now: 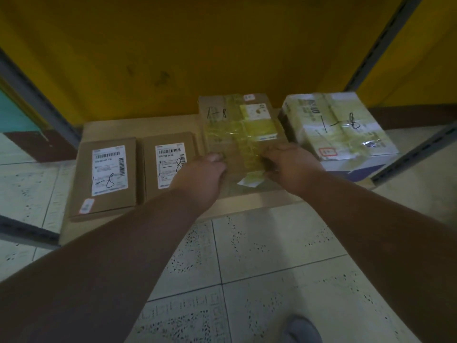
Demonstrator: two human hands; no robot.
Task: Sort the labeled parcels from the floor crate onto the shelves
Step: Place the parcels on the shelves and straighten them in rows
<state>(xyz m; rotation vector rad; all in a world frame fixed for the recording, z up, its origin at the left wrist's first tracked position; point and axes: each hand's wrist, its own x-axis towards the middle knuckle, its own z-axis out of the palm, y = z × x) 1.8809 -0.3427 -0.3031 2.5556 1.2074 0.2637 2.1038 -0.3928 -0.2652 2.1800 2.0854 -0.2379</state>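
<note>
Both hands are down on the taped cardboard parcel (237, 134) at centre frame, the one with "1-8" scrawled near its top left corner and yellowish tape crossing it. It lies flat on the low shelf board (138, 125), third in a row: two flat brown parcels with white barcode labels, the far-left parcel (103, 179) and the second labelled parcel (168, 167), sit to its left, and a white tape-wrapped box (338, 127) marked "1-8" sits to its right.

The left hand (200, 177) grips the near left corner, thumb on top and fingers curled out of sight beneath. The right hand (289, 167) lies over the near right edge; whether its fingers curl under or just press, I cannot tell.

This looks like the setting-down step. To do it well: slide the parcel back until it sits square with its neighbours, keep a gap from the white box so the two don't jam, and leave the handwritten mark facing up and readable. Ease the fingers out sideways, without dragging that loose tape end near the front edge. The floor crate isn't in view.
</note>
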